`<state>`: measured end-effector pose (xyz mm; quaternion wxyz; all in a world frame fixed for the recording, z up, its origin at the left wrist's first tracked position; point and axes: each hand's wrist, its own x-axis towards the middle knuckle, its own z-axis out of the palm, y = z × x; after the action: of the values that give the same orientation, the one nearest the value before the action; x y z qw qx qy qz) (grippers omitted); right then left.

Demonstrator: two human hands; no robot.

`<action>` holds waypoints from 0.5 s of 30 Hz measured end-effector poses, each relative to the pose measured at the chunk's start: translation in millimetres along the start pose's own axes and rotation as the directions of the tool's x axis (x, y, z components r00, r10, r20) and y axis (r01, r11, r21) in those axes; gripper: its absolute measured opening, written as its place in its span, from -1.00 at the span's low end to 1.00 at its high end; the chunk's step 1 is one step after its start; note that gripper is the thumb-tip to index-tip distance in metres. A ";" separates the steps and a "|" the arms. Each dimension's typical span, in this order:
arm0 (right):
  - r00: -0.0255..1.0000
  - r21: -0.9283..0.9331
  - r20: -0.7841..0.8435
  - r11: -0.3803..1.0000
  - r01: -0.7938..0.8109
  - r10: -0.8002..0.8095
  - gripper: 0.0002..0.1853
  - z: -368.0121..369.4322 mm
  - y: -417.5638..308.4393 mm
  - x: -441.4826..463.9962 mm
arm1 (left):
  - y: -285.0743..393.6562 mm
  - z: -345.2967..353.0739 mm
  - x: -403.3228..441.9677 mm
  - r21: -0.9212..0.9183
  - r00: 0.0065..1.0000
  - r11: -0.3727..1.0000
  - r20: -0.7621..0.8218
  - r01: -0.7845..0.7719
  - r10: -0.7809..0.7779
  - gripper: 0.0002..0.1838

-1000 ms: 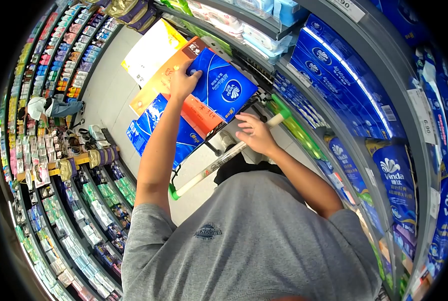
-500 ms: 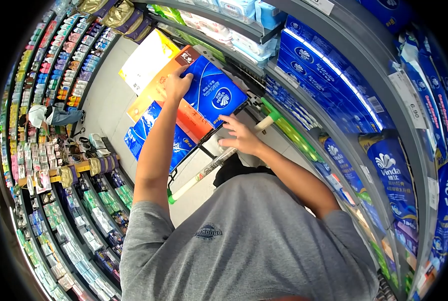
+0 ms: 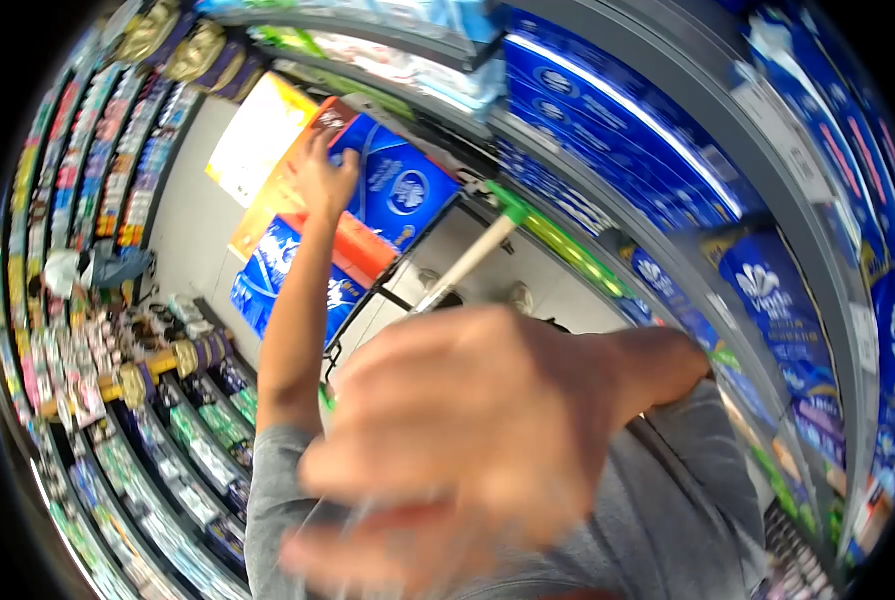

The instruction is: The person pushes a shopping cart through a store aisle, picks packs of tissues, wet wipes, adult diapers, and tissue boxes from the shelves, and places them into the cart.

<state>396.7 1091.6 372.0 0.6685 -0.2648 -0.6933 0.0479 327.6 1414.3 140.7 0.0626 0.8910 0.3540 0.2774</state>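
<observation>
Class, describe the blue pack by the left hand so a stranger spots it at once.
Start at the pale, green-tipped cart handle. Beyond it, on the side nearer the blue-stocked shelves, lies the blue pack. Unlike the other blue pack, crossed by the left forearm, it shows a round white emblem.

You wear a grey shirt (image 3: 657,500) with short sleeves (image 3: 281,455). Your left hand (image 3: 324,178) and right hand (image 3: 457,410) are bare, the right one blurred.

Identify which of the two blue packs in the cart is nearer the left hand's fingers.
The blue Vinda pack right of the orange box, beside the left hand; the other blue pack lies left, partly behind the forearm.
</observation>
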 end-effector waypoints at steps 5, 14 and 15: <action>0.993 -0.093 -0.083 0.993 0.074 -0.082 -0.86 -14.6 -23.1 15.1 | 78.1 -29.8 18.6 -0.197 0.958 0.942 -0.157 -0.270 0.242 -0.72; 0.947 -0.307 -0.303 0.952 0.004 -0.102 -0.95 -67.3 -58.7 5.2 | 222.9 -91.6 35.0 -0.369 0.770 0.678 -0.373 -0.635 0.518 -0.71; 0.970 -0.431 -0.184 0.900 0.064 -0.156 -0.94 -89.3 -57.7 3.5 | 238.9 -97.4 37.7 -0.376 0.743 0.642 -0.389 -0.668 0.545 -0.71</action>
<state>464.4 1018.1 408.5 0.6677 -0.3667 -0.6252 -0.1698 440.0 1254.0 312.8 0.1465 0.8702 -0.0462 0.4681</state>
